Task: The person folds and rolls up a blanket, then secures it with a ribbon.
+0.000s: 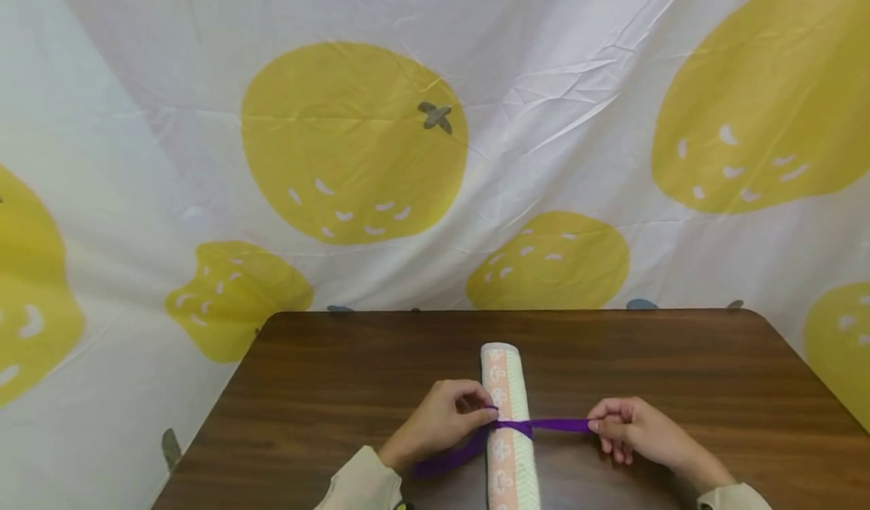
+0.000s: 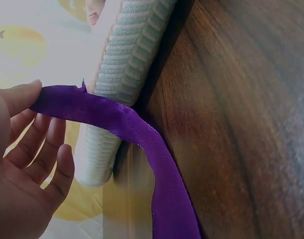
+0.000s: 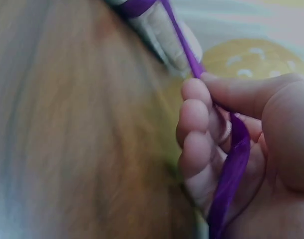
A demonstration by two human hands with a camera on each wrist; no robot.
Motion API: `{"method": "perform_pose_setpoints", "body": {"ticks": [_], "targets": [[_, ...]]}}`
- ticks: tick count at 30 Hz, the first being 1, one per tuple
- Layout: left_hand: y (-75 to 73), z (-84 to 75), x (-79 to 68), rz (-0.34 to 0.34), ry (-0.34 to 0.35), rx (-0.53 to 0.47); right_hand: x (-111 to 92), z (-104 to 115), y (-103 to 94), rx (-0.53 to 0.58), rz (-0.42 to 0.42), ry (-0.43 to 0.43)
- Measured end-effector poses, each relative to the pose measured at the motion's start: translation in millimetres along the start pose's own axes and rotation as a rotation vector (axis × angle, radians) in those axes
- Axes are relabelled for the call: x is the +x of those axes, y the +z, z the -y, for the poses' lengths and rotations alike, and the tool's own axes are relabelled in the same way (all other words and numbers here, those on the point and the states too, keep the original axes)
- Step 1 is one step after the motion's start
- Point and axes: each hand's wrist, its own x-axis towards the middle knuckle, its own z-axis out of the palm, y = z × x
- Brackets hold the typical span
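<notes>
A rolled cloth, perhaps a towel (image 1: 518, 378), lies lengthwise on the table, cream ribbed with a peach patterned band. Around its middle goes a purple ribbon (image 1: 560, 425), crossed over on top. My left hand (image 1: 442, 419) is at the roll's left side and pinches the ribbon (image 2: 99, 113) between thumb and index finger; a loose tail hangs down toward the table. Out to the right of the roll, my right hand (image 1: 639, 434) pinches the other length, which stretches straight from the roll. In the right wrist view the rest of that ribbon (image 3: 234, 169) trails across the palm.
The dark brown wooden table (image 1: 353, 359) has rounded far corners. Behind it and at the sides hangs a white cloth (image 1: 544, 140) printed with yellow fruit. The roll's near end runs out of the head view at the bottom.
</notes>
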Motion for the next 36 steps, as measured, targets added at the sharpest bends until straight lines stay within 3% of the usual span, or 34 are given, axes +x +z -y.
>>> {"method": "perform_pose_setpoints", "body": {"ticks": [7, 14, 20, 32, 36], "targets": [[-1.2, -0.5, 0.0, -0.003, 0.007, 0.016, 1.7, 26.4, -0.5, 0.05, -0.012, 0.054], [-2.0, -0.6, -0.8, -0.003, 0.006, 0.019, 10.4, 57.9, 4.9, -0.018, -0.018, -0.042], [-2.2, -0.7, -0.9, -0.002, 0.006, 0.023, 22.5, 83.9, 11.5, -0.08, -0.021, -0.049], [-2.4, -2.9, -2.1, -0.001, 0.008, 0.019, 52.0, 114.7, 28.2, -0.155, -0.031, -0.03], [-1.4, -2.2, -1.7, 0.003, 0.024, 0.017, 63.0, 120.4, 35.8, -0.091, -0.051, -0.012]]}}
